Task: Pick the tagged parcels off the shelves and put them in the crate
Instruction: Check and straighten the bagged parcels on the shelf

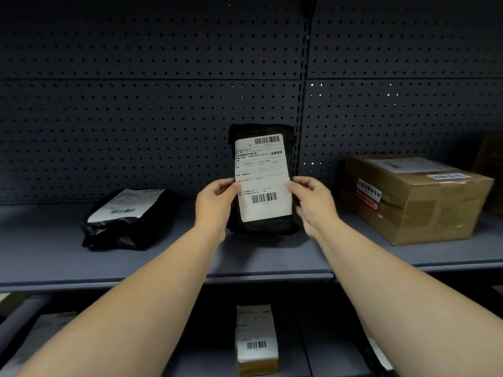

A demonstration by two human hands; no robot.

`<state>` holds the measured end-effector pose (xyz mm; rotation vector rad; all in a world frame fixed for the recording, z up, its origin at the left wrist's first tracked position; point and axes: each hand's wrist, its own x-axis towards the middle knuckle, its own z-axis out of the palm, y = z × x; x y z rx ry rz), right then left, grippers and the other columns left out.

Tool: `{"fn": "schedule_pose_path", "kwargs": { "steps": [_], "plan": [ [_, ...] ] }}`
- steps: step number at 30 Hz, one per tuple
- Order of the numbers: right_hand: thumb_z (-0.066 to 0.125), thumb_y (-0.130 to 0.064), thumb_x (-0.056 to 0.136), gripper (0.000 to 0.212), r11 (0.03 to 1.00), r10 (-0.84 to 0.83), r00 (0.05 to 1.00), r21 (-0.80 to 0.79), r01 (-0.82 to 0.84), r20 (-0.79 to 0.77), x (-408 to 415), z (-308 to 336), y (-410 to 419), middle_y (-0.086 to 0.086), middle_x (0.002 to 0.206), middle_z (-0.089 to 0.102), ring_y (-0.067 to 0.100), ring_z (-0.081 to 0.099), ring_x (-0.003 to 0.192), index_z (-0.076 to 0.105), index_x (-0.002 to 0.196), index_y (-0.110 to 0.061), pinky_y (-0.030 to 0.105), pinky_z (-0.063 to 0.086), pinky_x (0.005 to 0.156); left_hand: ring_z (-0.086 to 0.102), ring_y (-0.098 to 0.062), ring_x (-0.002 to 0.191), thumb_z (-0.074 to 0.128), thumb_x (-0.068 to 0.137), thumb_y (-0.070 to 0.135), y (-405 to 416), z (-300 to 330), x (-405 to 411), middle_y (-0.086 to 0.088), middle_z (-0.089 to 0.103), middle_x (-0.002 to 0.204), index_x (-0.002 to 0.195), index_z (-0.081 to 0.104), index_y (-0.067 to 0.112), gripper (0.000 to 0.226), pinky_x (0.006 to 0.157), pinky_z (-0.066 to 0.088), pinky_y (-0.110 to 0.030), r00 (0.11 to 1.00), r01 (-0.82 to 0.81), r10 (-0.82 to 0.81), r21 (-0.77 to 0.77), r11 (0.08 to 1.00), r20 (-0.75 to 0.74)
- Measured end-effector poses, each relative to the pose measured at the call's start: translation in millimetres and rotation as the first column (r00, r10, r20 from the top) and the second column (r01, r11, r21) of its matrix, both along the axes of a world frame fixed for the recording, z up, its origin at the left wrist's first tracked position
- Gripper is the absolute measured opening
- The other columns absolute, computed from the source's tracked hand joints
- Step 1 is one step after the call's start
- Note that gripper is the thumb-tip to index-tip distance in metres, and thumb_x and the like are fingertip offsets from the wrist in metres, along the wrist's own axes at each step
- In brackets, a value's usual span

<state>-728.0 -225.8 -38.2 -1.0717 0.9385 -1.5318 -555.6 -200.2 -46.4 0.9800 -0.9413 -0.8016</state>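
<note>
A black plastic parcel [261, 175] with a large white shipping label stands upright in the middle of the grey shelf [272, 257]. My left hand [215, 204] grips its left edge and my right hand [315, 204] grips its right edge, thumbs on the label. Another black bagged parcel [128, 217] with a white label lies flat on the same shelf to the left. No crate is in view.
A taped cardboard box [413, 197] sits on the shelf at the right, with another brown package [490, 170] behind it. On the lower shelf lie a small labelled box [257, 340] and a grey parcel [38, 341]. Dark pegboard [152, 118] backs the shelf.
</note>
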Motion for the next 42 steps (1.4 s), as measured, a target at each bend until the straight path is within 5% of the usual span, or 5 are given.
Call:
{"fn": "schedule_pose_path", "kwargs": {
  "steps": [6, 13, 19, 28, 42],
  "plan": [
    [0.068, -0.013, 0.083, 0.012, 0.995, -0.007, 0.992, 0.094, 0.019, -0.124, 4, 6, -12, -0.003, 0.078, 0.069, 0.009, 0.065, 0.07, 0.063, 0.076, -0.02, 0.022, 0.05, 0.057, 0.069, -0.016, 0.08, 0.066, 0.085, 0.016, -10, 6, 5, 0.004, 0.074, 0.082, 0.077, 0.07, 0.024, 0.012, 0.072, 0.057, -0.029, 0.999, -0.039, 0.035, 0.118, 0.992, 0.034],
    [0.068, -0.011, 0.082, 0.01, 0.951, 0.08, 0.974, 0.308, -0.011, -0.212, 10, 5, -26, 0.014, 0.111, 0.066, 0.03, 0.061, 0.107, 0.062, 0.075, -0.016, 0.047, 0.051, 0.093, 0.068, -0.033, 0.086, 0.069, 0.081, 0.015, -24, 0, 14, -0.012, 0.072, 0.086, 0.075, 0.069, 0.014, 0.006, 0.076, 0.056, -0.04, 0.999, -0.016, 0.004, 0.337, 0.942, 0.034],
    [0.067, -0.008, 0.083, 0.015, 0.913, 0.13, 0.955, 0.409, -0.011, -0.266, 13, 3, -36, 0.014, 0.112, 0.064, 0.029, 0.059, 0.106, 0.06, 0.097, -0.009, 0.044, 0.054, 0.086, 0.066, -0.03, 0.086, 0.07, 0.081, 0.014, -37, -6, 19, -0.012, 0.071, 0.089, 0.075, 0.066, 0.012, 0.007, 0.08, 0.054, -0.041, 0.998, -0.034, 0.003, 0.442, 0.897, 0.07],
    [0.065, -0.004, 0.084, 0.009, 0.876, 0.179, 0.936, 0.482, -0.012, -0.302, 15, 0, -39, 0.007, 0.073, 0.059, 0.018, 0.056, 0.061, 0.057, 0.083, -0.006, 0.022, 0.047, 0.031, 0.066, -0.028, 0.092, 0.07, 0.082, 0.013, -47, -10, 25, -0.012, 0.07, 0.098, 0.083, 0.064, 0.01, 0.006, 0.076, 0.055, -0.035, 0.994, -0.006, -0.055, 0.555, 0.832, 0.094],
    [0.064, -0.006, 0.087, 0.015, 0.842, 0.217, 0.922, 0.539, -0.011, -0.32, 18, -6, -41, 0.008, 0.076, 0.058, 0.019, 0.058, 0.066, 0.053, 0.077, -0.006, 0.034, 0.056, 0.049, 0.063, -0.023, 0.074, 0.069, 0.083, 0.014, -48, -12, 22, -0.008, 0.065, 0.081, 0.076, 0.061, 0.008, 0.013, 0.055, 0.049, -0.028, 0.981, -0.06, -0.063, 0.597, 0.8, 0.183]
  ]
}}
